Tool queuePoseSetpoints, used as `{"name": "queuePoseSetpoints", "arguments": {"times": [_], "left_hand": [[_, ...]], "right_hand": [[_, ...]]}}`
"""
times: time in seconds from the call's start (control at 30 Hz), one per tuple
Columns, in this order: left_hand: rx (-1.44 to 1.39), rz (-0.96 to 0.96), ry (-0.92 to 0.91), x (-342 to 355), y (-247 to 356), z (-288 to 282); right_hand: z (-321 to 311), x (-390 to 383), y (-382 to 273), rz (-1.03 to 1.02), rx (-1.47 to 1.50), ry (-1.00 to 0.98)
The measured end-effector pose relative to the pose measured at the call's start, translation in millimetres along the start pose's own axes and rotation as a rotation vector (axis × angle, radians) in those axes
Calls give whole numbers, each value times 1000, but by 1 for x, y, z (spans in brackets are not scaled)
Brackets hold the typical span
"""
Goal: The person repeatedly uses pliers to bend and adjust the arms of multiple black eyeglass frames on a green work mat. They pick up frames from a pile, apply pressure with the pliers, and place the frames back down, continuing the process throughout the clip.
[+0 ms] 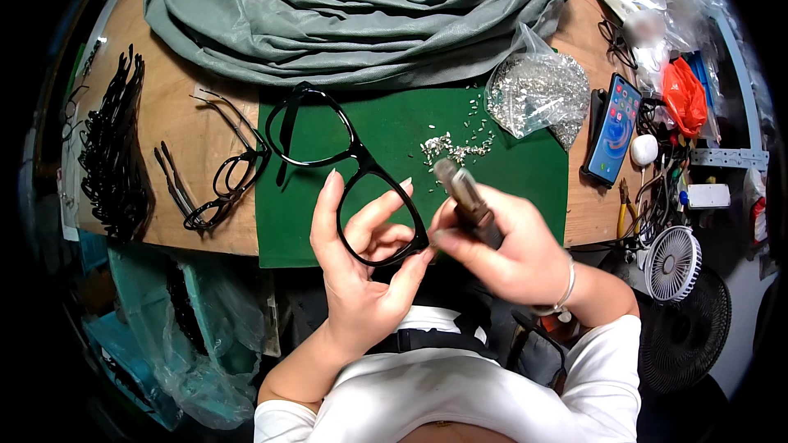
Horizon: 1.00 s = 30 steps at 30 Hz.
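Observation:
My left hand point(359, 283) holds a black eyeglass frame point(359, 150) by its lower right rim, tilted above a green mat point(542, 172). A thumb and fingers close on the rim, and one temple hangs at the frame's far left. My right hand point(521, 250) grips a metal hand tool point(462, 190) with a blurred head; its exact kind is unclear. Its fingertips sit close beside the frame's right corner; whether they touch it, or pinch a small part, I cannot tell. Just beyond the tool, tiny silvery metal pieces point(451, 150) lie scattered on the mat.
A clear bag of silvery pieces point(533, 90) lies at the mat's far right. Grey-green cloth point(369, 45) is heaped behind. Black eyeglasses point(234, 174) and a pile of black frames point(115, 152) lie left. A phone point(616, 127), yellow-handled pliers point(628, 209) and a white fan point(673, 262) are right.

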<state>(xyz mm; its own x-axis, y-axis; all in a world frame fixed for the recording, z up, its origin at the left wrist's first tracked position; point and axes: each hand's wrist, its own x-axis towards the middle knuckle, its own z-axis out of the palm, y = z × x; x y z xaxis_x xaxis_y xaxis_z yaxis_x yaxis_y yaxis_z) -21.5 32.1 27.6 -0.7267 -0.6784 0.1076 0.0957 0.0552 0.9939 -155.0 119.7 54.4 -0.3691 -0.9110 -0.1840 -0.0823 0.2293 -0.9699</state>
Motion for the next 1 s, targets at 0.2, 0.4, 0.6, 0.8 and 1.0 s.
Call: {"name": "queuePoseSetpoints", "arguments": {"times": [0.2, 0.4, 0.6, 0.8, 1.0], "left_hand": [[109, 76, 50, -4, 1, 9], [80, 75, 7, -4, 0, 11], [-276, -214, -64, 3, 15, 2], [-376, -295, -76, 6, 31, -8], [-364, -322, -150, 1, 33, -27]], "right_hand": [[16, -5, 10, -26, 111, 124], [5, -1, 2, 258, 523, -22], [-4, 5, -7, 372, 519, -210], [-4, 9, -21, 428, 612, -308], [-15, -1, -21, 257, 137, -231]]}}
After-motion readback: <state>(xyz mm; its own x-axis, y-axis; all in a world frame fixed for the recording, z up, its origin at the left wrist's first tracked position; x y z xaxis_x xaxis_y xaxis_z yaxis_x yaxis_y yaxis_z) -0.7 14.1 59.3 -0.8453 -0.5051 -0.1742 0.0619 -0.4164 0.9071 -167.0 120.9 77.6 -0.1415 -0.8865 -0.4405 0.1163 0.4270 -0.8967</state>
